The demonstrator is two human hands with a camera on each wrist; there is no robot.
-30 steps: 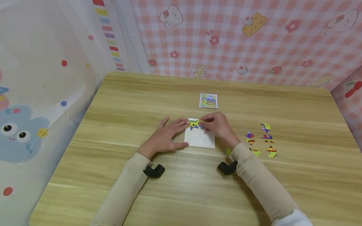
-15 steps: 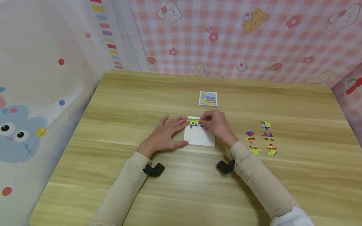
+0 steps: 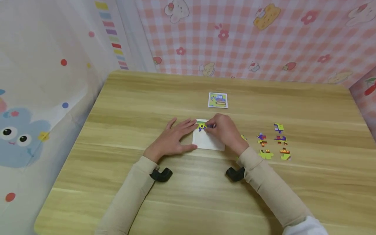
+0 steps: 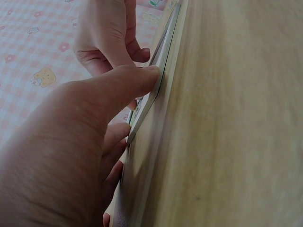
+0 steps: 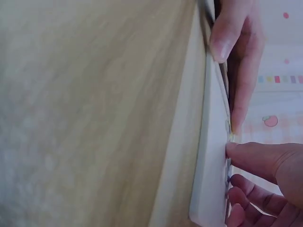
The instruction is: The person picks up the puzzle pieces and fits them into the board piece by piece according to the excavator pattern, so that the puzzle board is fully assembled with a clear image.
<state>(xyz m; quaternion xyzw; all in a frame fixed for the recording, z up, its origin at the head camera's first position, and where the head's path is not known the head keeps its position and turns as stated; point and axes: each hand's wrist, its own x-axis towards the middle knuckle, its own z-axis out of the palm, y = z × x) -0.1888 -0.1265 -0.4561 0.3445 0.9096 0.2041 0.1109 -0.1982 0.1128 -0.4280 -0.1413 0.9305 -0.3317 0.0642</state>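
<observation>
A square white puzzle tray (image 3: 207, 142) lies flat on the table between my hands. My left hand (image 3: 173, 138) rests along its left side, fingers straight over the upper left corner and thumb at the lower left edge. A yellow-green puzzle piece with a dark round spot (image 3: 201, 126) sits in the tray's top row. My right hand (image 3: 226, 130) pinches another puzzle piece at the top row, just right of that one; the fingers mostly hide it. In the right wrist view, the right thumb (image 5: 253, 158) is at the tray's edge with the other fingers curled beneath it.
Several loose puzzle pieces (image 3: 280, 140) lie to the right, one (image 3: 243, 138) partly behind my right wrist. A small picture card (image 3: 218, 100) showing a digger lies beyond the tray. Black wrist mounts (image 3: 161, 175) jut inward from both sleeves. A checked cloth (image 3: 235, 42) hangs behind the table.
My right hand's fingers have shifted slightly over the tray's top row and now cover more of the piece there. A loose piece beside the right wrist has come into sight. My left hand stays put.
</observation>
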